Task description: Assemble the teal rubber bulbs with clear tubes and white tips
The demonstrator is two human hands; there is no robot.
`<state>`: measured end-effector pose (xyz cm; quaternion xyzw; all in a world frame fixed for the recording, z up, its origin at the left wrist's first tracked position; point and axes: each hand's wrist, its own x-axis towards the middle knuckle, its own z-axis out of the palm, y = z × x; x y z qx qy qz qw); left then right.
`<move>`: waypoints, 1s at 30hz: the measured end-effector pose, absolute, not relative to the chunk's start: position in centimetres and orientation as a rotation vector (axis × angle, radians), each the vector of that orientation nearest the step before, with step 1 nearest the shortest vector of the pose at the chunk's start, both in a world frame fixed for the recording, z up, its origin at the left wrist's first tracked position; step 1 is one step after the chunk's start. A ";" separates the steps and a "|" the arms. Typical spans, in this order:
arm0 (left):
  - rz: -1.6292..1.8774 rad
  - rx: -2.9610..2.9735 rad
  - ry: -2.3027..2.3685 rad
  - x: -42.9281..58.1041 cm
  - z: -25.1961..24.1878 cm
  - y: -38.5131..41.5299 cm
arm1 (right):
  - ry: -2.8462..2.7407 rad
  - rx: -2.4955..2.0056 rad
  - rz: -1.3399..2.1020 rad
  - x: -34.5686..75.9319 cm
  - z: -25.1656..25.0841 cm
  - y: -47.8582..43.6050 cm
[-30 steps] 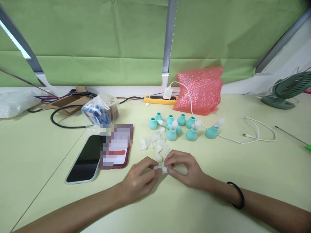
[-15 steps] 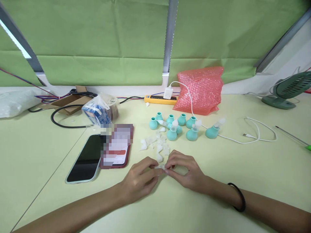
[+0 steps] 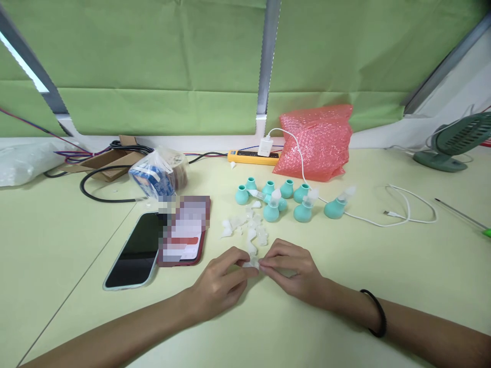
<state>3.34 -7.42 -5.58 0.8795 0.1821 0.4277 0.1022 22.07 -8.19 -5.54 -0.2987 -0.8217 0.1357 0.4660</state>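
My left hand and my right hand meet fingertip to fingertip low over the pale table, both pinched on one small clear plastic piece. Just beyond my fingers lies a loose pile of several similar clear plastic pieces. Further back stand several teal rubber bulbs; three of them carry clear tips, among them one at the right. A black band circles my right wrist.
Two phones lie left of my hands. Behind are a pink bubble-wrap bag, a yellow power strip with a white charger cable, a bagged carton, black cables and a green fan.
My fingers have closed in tighter on the clear piece and my right hand has turned slightly; everything else on the table stays where it was.
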 end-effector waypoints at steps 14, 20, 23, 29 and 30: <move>1.216 2.725 0.472 3.3 -5.8 -7.5 | -2.290 -0.698 -0.163 22.5 -5.7 -8.9; 1.246 2.711 0.528 3.4 -5.9 -7.8 | -2.242 -0.724 -0.121 22.2 -5.8 -8.8; 1.291 2.678 0.550 3.5 -5.9 -7.8 | -2.215 -0.733 -0.088 22.1 -5.9 -8.8; 1.307 2.594 0.569 3.5 -6.0 -7.7 | -2.193 -0.758 -0.058 21.9 -5.7 -8.8; 1.304 2.583 0.570 3.5 -6.0 -7.7 | -2.186 -0.764 -0.064 21.9 -5.7 -8.9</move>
